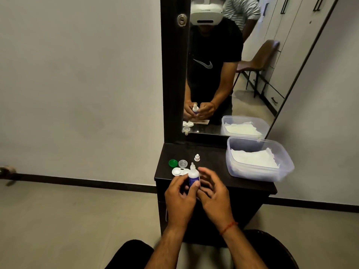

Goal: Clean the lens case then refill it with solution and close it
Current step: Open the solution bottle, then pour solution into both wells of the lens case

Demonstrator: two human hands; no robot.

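The left grip is curled round a small white plastic solution bottle with a dark blue label. The thumb lies across the label and the bottle stands upright, its bare nozzle pointing up. The right grip sits just to the right of the bottle with its fingers loosely spread and lightly curved, holding nothing. Whether its fingertips touch the bottle cannot be told. Just beyond the left grip, on the dark brown worktop, lies the white plastic lens case with its wells uncovered, partly hidden behind the bottle. Just past the case, further from the left grip, lie a round green screw lid and, beside it, a round clear screw lid. Beyond the bottle's nozzle, a little ahead of both grips, a small white bottle cap stands upright. Well off to the right of the right grip sits a clear rectangular plastic tub holding white tissue paper.
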